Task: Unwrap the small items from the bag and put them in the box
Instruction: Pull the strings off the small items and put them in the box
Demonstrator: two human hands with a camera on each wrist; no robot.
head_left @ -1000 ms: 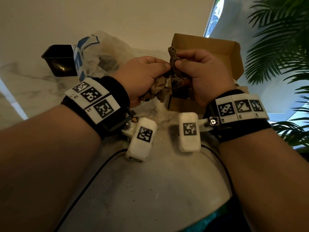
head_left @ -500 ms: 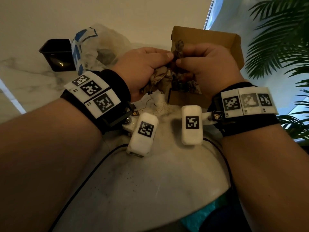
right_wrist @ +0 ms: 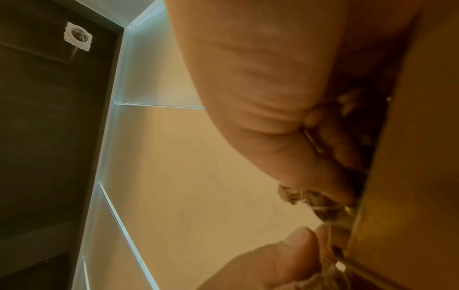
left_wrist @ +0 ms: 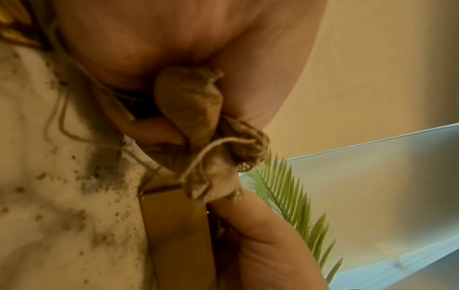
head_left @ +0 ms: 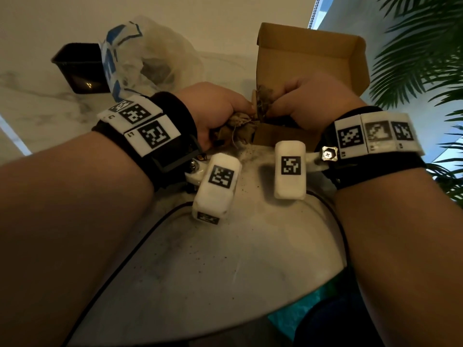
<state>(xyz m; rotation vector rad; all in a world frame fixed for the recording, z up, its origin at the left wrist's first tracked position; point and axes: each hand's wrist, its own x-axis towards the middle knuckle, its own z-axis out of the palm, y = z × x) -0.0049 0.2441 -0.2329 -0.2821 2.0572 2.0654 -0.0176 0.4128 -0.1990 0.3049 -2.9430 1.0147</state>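
So we've got both hands bunched up right over the near edge of the cardboard box (head_left: 310, 50). Our left hand (head_left: 215, 108) has its fingers curled tight round the crumpled brown wrapper (left_wrist: 198, 121), string dangling off it. Our right hand (head_left: 318, 101) is pinching the small dark item (head_left: 261, 101) between thumb and fingers, and the item is sitting just above the box opening, touching both hands.

What's changed: a second ago we were holding the item higher, sticking up between our thumbs in front of the box's back flap. Now both hands have dropped and moved closer to the box, so the item is nearly at the rim. Looks to us like the wrapper is mostly peeled off and we're about to let the thing fall in, though whether it's fully free of the paper we can't tell.

Everything else is the same: plastic bag (head_left: 150, 53) at the back left by the black tub (head_left: 80, 68), dark crumbs scattered on the marble table (head_left: 225, 271).
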